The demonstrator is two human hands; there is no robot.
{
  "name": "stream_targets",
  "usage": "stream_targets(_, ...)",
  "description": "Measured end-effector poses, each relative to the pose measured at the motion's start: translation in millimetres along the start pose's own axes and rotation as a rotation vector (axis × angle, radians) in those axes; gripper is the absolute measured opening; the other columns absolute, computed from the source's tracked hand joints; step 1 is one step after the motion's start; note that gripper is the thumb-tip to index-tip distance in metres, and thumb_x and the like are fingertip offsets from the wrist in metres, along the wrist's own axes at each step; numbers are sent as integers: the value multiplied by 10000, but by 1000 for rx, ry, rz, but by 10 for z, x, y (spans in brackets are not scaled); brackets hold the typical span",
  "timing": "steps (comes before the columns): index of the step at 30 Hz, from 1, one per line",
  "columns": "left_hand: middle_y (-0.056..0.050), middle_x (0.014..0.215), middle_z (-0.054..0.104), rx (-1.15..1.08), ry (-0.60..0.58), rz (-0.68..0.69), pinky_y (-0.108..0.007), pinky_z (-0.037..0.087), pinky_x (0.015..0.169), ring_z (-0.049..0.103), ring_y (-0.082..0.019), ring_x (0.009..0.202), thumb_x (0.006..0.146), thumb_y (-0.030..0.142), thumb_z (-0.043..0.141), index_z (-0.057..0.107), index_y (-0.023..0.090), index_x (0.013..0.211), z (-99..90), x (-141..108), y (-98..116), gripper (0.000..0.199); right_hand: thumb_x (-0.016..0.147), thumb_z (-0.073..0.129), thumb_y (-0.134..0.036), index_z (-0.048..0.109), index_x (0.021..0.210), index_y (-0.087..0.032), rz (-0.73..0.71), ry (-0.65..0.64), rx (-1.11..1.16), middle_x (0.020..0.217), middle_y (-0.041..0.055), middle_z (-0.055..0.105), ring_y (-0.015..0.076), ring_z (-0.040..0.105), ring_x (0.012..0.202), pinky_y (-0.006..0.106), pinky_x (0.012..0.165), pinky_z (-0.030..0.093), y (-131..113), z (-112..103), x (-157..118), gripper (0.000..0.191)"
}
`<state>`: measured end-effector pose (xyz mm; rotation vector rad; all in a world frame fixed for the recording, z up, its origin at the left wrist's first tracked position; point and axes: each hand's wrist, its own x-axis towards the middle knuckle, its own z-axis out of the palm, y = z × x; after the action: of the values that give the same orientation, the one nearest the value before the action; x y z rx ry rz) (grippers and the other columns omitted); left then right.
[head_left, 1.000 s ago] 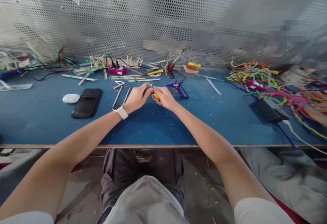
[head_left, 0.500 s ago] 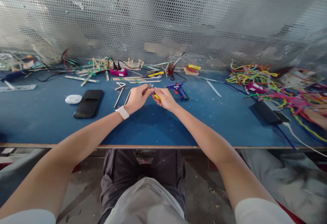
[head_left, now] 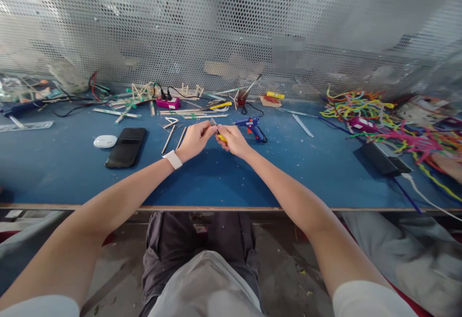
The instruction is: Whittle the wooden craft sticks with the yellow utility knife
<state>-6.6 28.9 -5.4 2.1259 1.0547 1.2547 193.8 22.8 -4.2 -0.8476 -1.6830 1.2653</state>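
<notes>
My right hand (head_left: 233, 139) is wrapped round a yellow utility knife (head_left: 221, 138), its grey blade pointing up and left toward my other hand. My left hand (head_left: 197, 138), with a white band at the wrist, is closed in a pinch right at the blade; whatever its fingers hold is too small and hidden to name. The fingertips of both hands meet above the blue table. Just right of my right hand lies a blue glue gun (head_left: 252, 126). Thin wooden sticks (head_left: 168, 138) and a small joined stick piece (head_left: 170, 122) lie left of my left hand.
A black phone (head_left: 126, 148) and a white oval case (head_left: 105, 141) lie at left. Behind are a purple power strip (head_left: 168, 103), more sticks and another yellow cutter (head_left: 221, 105). Colourful pipe cleaners (head_left: 357, 105) and a black power bank (head_left: 384, 158) lie at right, beside another person's hand (head_left: 447, 166).
Both hands stay almost in place, still together at the knife. The camera view has shifted very slightly; the things on the table have not moved.
</notes>
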Motion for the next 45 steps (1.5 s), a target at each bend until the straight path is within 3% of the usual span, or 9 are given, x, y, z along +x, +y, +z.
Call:
stream_targets(10, 41, 647, 487, 1, -143, 31, -308, 303, 605, 405, -147, 604, 1136, 445, 595, 553, 231, 803, -101, 46, -16, 398, 1102, 619, -859, 603, 825, -222, 12, -55, 24, 591, -57, 484, 82, 366, 438, 205, 383, 335, 82, -44, 9, 695)
stream_targets(23, 33, 618, 477, 35, -16, -14, -311, 287, 617, 403, -141, 612, 1128, 462, 610, 574, 208, 732, -26, 18, 22, 472, 1125, 594, -828, 605, 819, -221, 16, 6, -1, 556, -63, 448, 92, 354, 443, 203, 397, 329, 0, -6, -12, 680)
stream_targets(45, 53, 591, 392, 55, 31, -22, -313, 272, 608, 345, -131, 593, 1123, 463, 640, 490, 220, 678, -18, -3, 33, 528, 1048, 591, -949, 598, 785, -232, -27, 99, -81, 554, -54, 453, 109, 400, 479, 235, 421, 332, -87, 62, -64, 764)
